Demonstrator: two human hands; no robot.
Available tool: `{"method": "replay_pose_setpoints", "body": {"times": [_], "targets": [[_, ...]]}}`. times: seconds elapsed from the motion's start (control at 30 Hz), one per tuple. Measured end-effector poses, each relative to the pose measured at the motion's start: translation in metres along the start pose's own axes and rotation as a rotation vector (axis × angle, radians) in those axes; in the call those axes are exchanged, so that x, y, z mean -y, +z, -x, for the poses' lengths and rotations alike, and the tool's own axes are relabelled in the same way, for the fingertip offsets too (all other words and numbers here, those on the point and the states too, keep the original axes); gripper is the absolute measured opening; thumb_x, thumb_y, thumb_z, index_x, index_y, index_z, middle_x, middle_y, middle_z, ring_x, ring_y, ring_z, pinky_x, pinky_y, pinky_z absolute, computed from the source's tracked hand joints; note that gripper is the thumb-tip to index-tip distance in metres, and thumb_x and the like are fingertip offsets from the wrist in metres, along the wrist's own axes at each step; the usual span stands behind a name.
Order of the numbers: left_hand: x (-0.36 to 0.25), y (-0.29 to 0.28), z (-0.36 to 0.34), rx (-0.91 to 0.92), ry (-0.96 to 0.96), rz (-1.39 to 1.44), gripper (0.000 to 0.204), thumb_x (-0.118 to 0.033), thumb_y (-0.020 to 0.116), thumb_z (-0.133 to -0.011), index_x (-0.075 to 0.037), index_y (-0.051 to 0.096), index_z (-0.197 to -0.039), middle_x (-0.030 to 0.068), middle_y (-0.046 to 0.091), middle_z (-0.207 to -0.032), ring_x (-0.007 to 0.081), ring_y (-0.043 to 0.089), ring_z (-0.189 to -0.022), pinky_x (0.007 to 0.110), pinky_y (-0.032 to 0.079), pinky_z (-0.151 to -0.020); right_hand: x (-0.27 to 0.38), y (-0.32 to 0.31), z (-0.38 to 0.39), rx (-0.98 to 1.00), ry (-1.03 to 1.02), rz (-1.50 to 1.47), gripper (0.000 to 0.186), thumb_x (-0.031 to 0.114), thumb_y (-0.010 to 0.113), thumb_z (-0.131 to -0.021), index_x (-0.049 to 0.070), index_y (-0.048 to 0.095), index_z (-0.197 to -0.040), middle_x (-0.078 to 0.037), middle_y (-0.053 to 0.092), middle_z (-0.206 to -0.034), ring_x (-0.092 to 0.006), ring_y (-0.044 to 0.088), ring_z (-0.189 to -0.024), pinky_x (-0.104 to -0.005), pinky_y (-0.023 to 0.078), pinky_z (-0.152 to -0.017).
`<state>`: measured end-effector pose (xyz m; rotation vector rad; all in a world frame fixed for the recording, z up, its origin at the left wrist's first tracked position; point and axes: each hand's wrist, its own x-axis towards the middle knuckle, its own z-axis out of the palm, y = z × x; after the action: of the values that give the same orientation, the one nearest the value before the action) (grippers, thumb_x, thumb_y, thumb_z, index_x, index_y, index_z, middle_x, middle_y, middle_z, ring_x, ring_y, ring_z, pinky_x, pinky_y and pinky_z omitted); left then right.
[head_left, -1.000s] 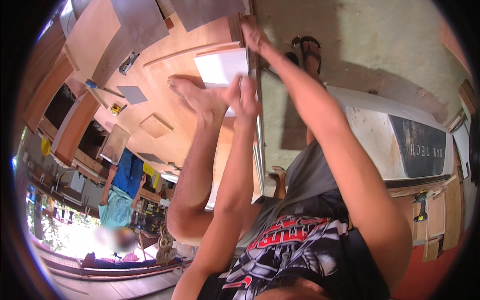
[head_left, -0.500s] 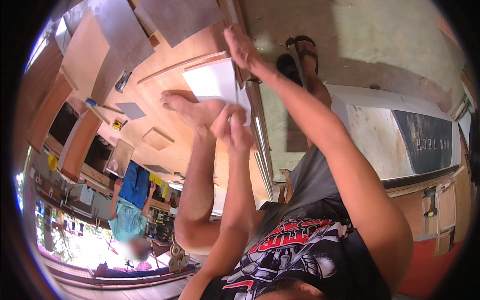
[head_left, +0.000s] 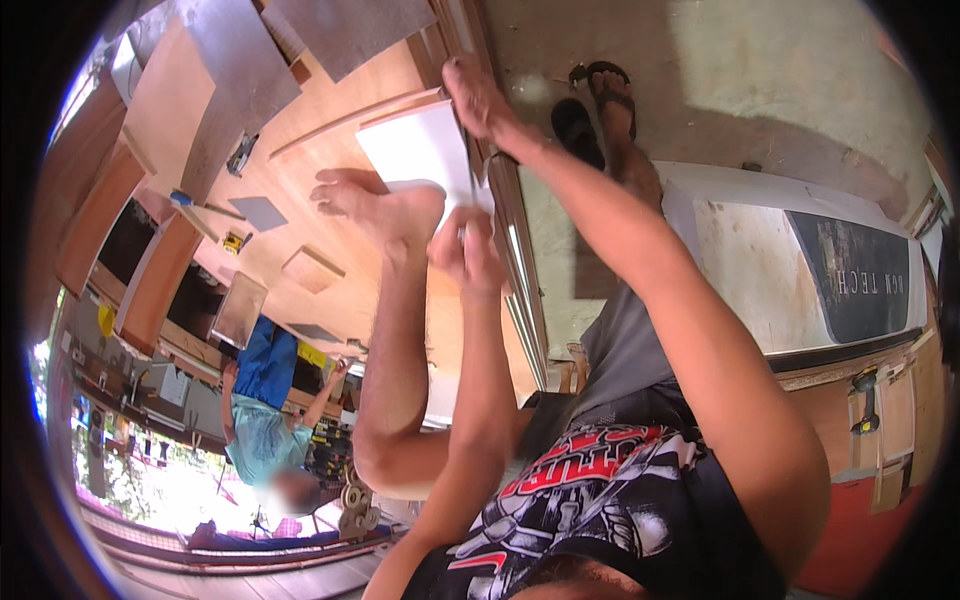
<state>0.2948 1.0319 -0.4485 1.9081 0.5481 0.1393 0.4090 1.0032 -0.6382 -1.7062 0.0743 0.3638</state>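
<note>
My left hand [head_left: 467, 250] is closed in a fist around a thin tool, blurred and mostly hidden, so its kind is unclear. It is above the near right edge of a white board [head_left: 415, 145], next to my bare foot [head_left: 385, 210], which presses on that board. Farther up, my right hand [head_left: 475, 95] is curled at the board's far right corner, at the edge of the wooden work surface [head_left: 330, 130]. Its fingertips are partly hidden. A narrow wooden strip [head_left: 350, 130] lies along the board's far side.
Small offcuts [head_left: 313, 270], a yellow tape measure [head_left: 235, 243] and a blue-headed tool [head_left: 182, 198] lie on the left. A co-worker [head_left: 268, 430] in a teal shirt stands beyond. Sandalled feet [head_left: 615, 100] are on the floor to the right, near a white-and-black box [head_left: 740, 260] and a drill [head_left: 865, 400].
My left hand has shifted slightly nearer and right, still closed. My right hand stays at the board's corner. The co-worker's arm has moved outward.
</note>
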Motion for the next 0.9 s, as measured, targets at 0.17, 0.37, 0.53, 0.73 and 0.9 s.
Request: {"method": "replay_pose_setpoints", "body": {"times": [0.17,0.37,0.53,0.73,0.9], "targets": [[-0.004,0.007,-0.001,0.121,-0.164,-0.156,0.045,-0.034,0.05,-0.097,0.004,0.056,-0.073,0.0099,0.057,-0.066,0.0158,0.051,-0.06,0.028,0.04,-0.058,-0.001,-0.021,0.011,0.208,0.226,-0.132,0.062,0.055,0.025,-0.107,0.0,0.046,-0.125,-0.03,0.06,-0.1,-0.0453,0.06,-0.094,-0.0498,0.047,-0.084],[-0.031,-0.013,0.021,0.205,-0.135,-0.02,0.045,-0.038,0.049,-0.099,0.003,0.057,-0.081,0.0131,0.062,-0.077,0.0235,0.06,-0.077,0.042,0.049,-0.091,0.022,-0.016,0.029,0.042,0.154,-0.137,0.052,0.05,0.028,-0.108,0.003,0.048,-0.119,-0.029,0.061,-0.094,-0.0456,0.062,-0.085,-0.0509,0.047,-0.08],[-0.051,-0.015,0.021,0.127,-0.152,0.06,0.058,-0.05,0.046,-0.102,0.002,0.058,-0.079,0.0105,0.061,-0.075,0.0208,0.057,-0.075,0.04,0.047,-0.086,0.027,-0.015,0.045,0.014,0.105,-0.105,0.042,0.041,0.029,-0.11,0.004,0.048,-0.115,-0.024,0.06,-0.089,-0.0435,0.061,-0.081,-0.0488,0.047,-0.075],[-0.043,-0.021,0.033,0.052,-0.135,0.026,0.06,-0.048,0.036,-0.108,0.0,0.049,-0.075,0.0128,0.055,-0.068,0.0217,0.051,-0.062,0.03,0.041,-0.058,0.036,-0.008,0.053,-0.001,0.147,-0.161,0.031,0.032,0.036,-0.109,0.003,0.048,-0.115,-0.026,0.057,-0.086,-0.0472,0.06,-0.084,-0.0514,0.047,-0.074],[-0.029,0.02,0.005,-0.005,-0.169,-0.064,0.043,-0.024,0.04,-0.103,-0.003,0.045,-0.067,0.0048,0.051,-0.061,0.0142,0.047,-0.056,0.028,0.037,-0.053,-0.033,0.009,0.032,-0.011,0.051,0.113,0.03,0.028,0.036,-0.108,0.002,0.049,-0.115,-0.027,0.059,-0.094,-0.0502,0.059,-0.089,-0.0524,0.047,-0.076]]}}
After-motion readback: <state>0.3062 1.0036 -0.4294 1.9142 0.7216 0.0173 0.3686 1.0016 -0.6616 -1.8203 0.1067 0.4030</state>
